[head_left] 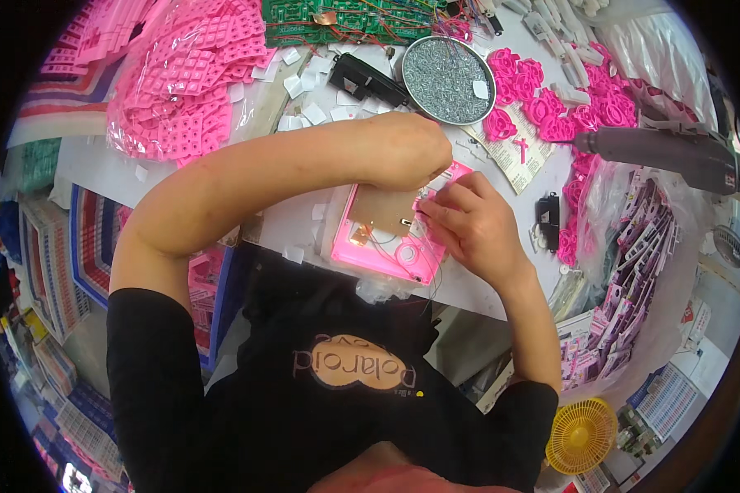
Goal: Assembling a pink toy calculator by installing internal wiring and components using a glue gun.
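A pink plastic housing (344,243) lies on the worktable in front of me. A brown circuit board (380,209) sits inside it, and thin wires trail over its lower part next to a white ring (406,253). My left hand (413,153) reaches across the housing's upper edge with its fingers curled closed; what they hold, if anything, is hidden. At the housing's right side, my right hand (474,220) pinches thumb and fingers together beside the board's edge. Whatever is in that pinch is too small to make out.
Beyond my hands stand a round metal dish of screws (447,76) and a black plastic case (368,80). An electric screwdriver (662,149) juts in from the right, near pink plastic parts (543,105). Bagged pink keypads (181,103) and green circuit boards (353,20) lie at the back.
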The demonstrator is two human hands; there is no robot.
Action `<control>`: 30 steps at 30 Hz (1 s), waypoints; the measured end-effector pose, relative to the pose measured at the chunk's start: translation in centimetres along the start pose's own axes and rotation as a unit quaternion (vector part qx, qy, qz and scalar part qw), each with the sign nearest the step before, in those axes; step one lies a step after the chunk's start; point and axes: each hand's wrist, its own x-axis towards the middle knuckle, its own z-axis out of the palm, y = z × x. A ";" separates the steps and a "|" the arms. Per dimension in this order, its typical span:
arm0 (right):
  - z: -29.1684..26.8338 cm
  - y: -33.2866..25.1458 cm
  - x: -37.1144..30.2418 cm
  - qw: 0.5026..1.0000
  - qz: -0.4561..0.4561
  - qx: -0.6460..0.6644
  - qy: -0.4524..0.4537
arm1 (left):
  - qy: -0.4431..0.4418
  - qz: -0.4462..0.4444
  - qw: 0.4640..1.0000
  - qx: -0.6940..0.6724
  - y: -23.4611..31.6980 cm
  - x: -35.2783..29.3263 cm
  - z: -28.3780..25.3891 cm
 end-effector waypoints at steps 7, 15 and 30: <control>0.1 0.0 0.3 0.998 0.048 0.046 0.005 | 0.017 0.057 0.995 0.085 0.2 -0.5 0.7; 3.2 -2.9 -0.3 0.986 0.093 -0.112 0.079 | 0.082 0.064 0.992 0.070 -0.1 -1.0 2.4; 1.4 -1.2 -1.2 0.992 0.084 0.040 0.081 | 0.269 -0.105 0.956 -0.043 -3.2 -4.3 1.5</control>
